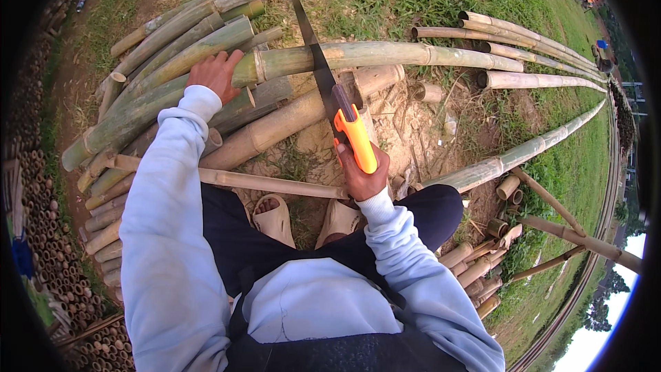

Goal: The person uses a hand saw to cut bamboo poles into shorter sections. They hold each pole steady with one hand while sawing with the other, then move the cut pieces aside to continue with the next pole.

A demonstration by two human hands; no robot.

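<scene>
My right hand (363,176) grips the orange handle of a hand saw (354,134). Its dark blade (311,41) runs up and away, lying across a long green bamboo pole (385,55). My left hand (215,72) rests flat on top of that same pole, left of the blade, pressing it against the stacked poles beneath. I am seated or crouched, with both knees spread and my sandalled feet (275,217) on the dirt under the pole.
A pile of thick bamboo poles (158,48) lies at the left. More long poles (523,41) stretch off to the right over grass. Short cut bamboo pieces (482,269) lie by my right knee. Stacked cut sections (48,234) line the left edge.
</scene>
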